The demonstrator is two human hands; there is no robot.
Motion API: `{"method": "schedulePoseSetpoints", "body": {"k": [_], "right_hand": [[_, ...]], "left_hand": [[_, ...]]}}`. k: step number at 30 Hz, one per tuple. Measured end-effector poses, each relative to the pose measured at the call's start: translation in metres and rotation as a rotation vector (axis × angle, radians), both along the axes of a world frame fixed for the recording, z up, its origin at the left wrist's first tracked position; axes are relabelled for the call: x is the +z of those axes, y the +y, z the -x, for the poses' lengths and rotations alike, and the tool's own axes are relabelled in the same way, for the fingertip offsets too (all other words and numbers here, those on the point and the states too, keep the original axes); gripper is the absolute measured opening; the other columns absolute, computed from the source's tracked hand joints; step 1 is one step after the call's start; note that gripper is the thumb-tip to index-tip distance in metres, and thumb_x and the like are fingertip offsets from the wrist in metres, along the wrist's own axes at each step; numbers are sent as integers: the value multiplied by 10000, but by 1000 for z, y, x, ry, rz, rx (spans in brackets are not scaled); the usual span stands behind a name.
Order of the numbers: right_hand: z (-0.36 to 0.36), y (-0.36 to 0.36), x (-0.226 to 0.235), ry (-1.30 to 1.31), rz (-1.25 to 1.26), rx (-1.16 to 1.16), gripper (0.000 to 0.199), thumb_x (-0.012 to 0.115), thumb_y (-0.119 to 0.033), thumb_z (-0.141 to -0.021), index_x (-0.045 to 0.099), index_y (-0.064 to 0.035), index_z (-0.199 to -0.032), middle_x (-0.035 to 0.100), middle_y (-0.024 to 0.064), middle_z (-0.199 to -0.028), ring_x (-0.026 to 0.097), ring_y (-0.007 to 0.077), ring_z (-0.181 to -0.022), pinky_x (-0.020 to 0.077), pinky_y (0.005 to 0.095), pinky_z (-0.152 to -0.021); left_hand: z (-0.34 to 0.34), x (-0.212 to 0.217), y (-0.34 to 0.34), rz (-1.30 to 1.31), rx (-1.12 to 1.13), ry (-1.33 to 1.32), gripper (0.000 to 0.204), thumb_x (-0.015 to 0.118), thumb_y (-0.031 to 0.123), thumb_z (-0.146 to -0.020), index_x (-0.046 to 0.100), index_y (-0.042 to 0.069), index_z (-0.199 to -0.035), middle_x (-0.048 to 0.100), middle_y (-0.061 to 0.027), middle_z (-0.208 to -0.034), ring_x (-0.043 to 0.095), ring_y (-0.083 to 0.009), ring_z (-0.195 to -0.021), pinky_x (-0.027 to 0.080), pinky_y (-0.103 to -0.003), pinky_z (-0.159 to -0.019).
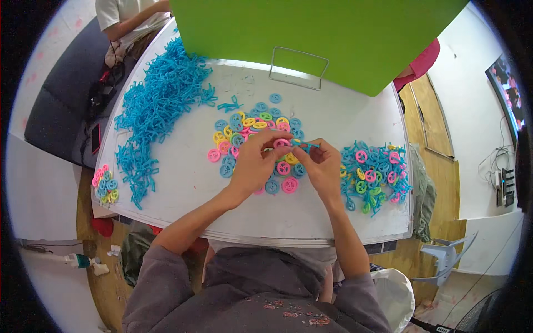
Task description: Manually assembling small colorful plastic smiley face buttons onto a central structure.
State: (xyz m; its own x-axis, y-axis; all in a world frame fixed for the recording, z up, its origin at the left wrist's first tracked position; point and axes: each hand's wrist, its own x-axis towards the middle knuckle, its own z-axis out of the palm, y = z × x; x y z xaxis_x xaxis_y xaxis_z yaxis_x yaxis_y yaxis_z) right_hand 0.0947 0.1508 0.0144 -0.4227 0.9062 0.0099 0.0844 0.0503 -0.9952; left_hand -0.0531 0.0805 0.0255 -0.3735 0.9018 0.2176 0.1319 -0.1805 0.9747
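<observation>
Over the central wheel heap (289,185), one pink wheel (281,143) is pinched by the left hand (256,162) between thumb and fingers, and one blue piece (312,146) is gripped by the right hand (323,167). Farther out, one blue pile (158,97) and one mixed pile (382,167) are spread; a white bag's (396,291) contents cannot be told.

Apparently a home living room doubling as a small workshop
A dark sofa (55,102), wall-mounted screen (507,91), wood-look floor (445,200) and caged fan (488,312) look domestic; a white table (186,186) heaped with loose blue plastic pieces (161,83) and multicoloured spoked wheels (289,185) gives the workshop side.
</observation>
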Motion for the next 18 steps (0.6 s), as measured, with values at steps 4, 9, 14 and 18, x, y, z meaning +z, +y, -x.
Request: {"method": "schedulePoseSetpoints", "body": {"k": [4,9,14,18], "right_hand": [[-8,7,-1,192,69,220,200,610,-129,-913,592,31,-1030,648,71,-898,605,103,-775,487,246,-704],[-8,6,17,557,310,391,337,514,-226,-971,545,41,-1175,599,63,-1056,591,138,-835,477,292,-755],[-21,20,-4,346,125,493,344,614,-243,-925,573,1,-1164,593,45,-1050,598,162,-846,486,315,-766],[-21,18,1,332,175,496,275,636,-166,-905,592,-8,-1126,610,53,-1017,604,160,-830,495,305,-757]], "left_hand": [[12,1,-1,162,-109,-18,163,624,52,-884,643,-19,-1029,656,-77,-911,631,-135,-795,532,-263,-748],[16,-2,-2,216,-231,-267,235,595,91,-914,609,-34,-1112,653,-96,-972,657,-178,-867,559,-312,-797],[11,10,-3,253,-299,-317,247,583,140,-935,613,-26,-1116,653,-103,-986,658,-176,-868,564,-303,-783],[13,5,-1,270,-303,-328,266,573,190,-947,615,-6,-1123,652,-75,-977,643,-145,-884,555,-285,-792]]}}
